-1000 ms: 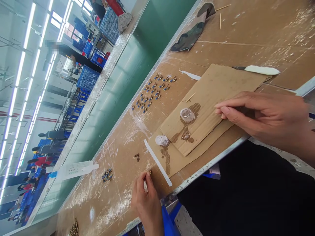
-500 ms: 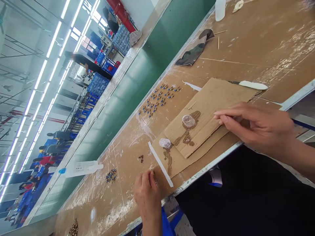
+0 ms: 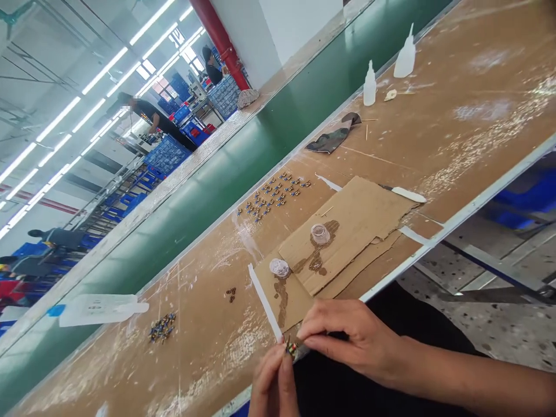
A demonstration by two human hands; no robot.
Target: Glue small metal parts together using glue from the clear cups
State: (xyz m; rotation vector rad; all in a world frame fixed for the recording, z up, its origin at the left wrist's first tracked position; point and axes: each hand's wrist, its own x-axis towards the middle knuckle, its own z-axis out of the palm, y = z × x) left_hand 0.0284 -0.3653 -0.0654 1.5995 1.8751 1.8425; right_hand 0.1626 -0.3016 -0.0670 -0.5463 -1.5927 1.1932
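Note:
My left hand and my right hand meet at the near edge of the brown table, both pinching one small brass-and-blue part between fingertips. Just beyond them lies a white strip and a stained cardboard sheet carrying two small clear caps. A group of several finished blue-and-brass parts stands in rows farther back. A small heap of loose parts lies to the left, and a few dark bits sit between.
Two white glue bottles stand far back, near a camouflage rag. A white-handled tool lies by the cardboard. A lying white bottle rests at the green conveyor. A person works by blue crates beyond.
My right hand left the cardboard and came down to my left hand; both now pinch the small part at the table edge. The view tilted up, showing the glue bottles.

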